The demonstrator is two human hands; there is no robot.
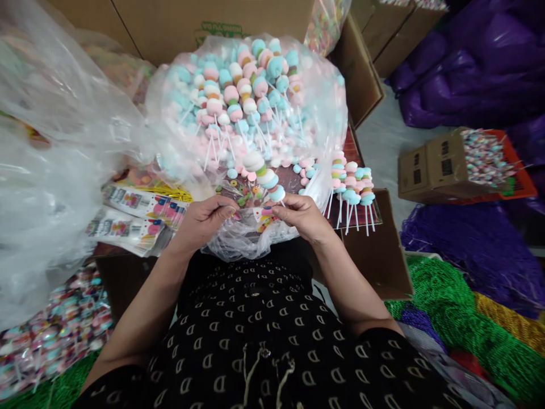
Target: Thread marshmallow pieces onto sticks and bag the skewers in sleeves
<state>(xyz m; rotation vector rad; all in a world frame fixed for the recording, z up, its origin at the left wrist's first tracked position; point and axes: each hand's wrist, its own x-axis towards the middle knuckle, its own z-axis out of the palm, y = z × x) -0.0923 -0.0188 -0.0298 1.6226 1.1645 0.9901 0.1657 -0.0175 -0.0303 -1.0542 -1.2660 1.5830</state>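
Observation:
My left hand [204,221] and my right hand [300,217] meet in front of my body, their fingertips pinching toward each other. A small printed card [264,217] sits between them, held by my right fingers. My left fingertips appear to grip thin clear plastic, though the fold is hard to make out. Just above stands a pastel candy skewer [261,176] with a white stick. Behind it, a large clear bag [238,108] holds many pink, blue and white candy skewers. Several finished skewers [351,187] stand at the right of my right hand.
Stacks of printed packets [140,218] lie left of my left hand. Clear plastic sheeting [55,142] billows at the left. Cardboard boxes [191,28] surround the work area. A crate of candy [489,165], purple bags [468,74] and green bead strands [438,301] lie to the right.

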